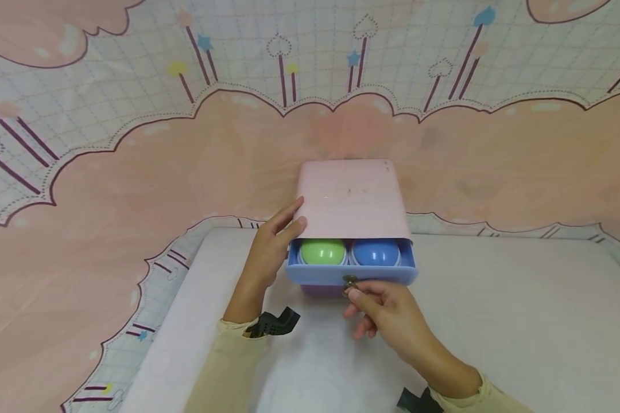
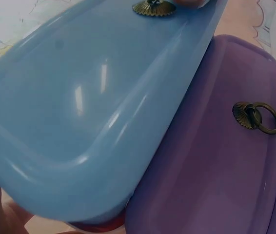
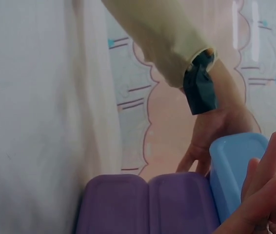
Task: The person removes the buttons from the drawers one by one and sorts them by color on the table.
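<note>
A small chest of drawers with a pink top (image 1: 351, 201) stands upright, its blue drawer (image 1: 315, 276) pulled partly out. Inside sit a green rounded thing (image 1: 322, 252) and a blue rounded thing (image 1: 376, 252). At the drawer's front, my right hand (image 1: 392, 312) pinches the brass ring pull (image 1: 349, 283) between thumb and finger. My left hand (image 1: 268, 252) rests against the chest's left side, fingers extended along it. Beneath the blue drawer, the left wrist view shows a purple drawer (image 2: 196, 146) pushed in, with its own brass ring (image 2: 269, 119).
The chest stands on a white table (image 1: 511, 321). A printed cloth (image 1: 227, 160) with pink scallops hangs behind. Two purple drawer fronts (image 3: 113, 204) show beside the blue one in the right wrist view. Dark bands (image 1: 275, 323) circle both sleeve cuffs.
</note>
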A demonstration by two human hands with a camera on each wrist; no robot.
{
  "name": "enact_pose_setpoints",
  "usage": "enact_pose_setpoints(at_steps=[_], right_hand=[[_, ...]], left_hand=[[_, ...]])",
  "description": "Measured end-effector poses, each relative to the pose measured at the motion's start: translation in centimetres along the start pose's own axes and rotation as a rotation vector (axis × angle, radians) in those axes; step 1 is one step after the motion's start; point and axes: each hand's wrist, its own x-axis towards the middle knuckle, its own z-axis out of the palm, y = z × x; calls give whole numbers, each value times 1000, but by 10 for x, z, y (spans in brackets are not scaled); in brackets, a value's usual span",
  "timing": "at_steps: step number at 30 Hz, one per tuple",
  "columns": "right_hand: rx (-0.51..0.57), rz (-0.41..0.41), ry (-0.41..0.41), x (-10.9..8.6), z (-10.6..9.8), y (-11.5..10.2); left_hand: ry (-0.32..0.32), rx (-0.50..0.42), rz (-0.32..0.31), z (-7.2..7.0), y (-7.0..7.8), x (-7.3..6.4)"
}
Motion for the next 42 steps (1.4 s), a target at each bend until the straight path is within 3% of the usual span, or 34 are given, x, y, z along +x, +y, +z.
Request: enact_pose_setpoints(at_steps=[15,32,42], right_hand=[[-14,5,-89,-11,-3,2],[-19,25,-100,-21,-3,4],[-17,55,-138,-27,-3,4]], left_hand=[[11,24,10,0,-3,2],[5,63,12,2,-2,1],[-6,11,11,0,-5,2]])
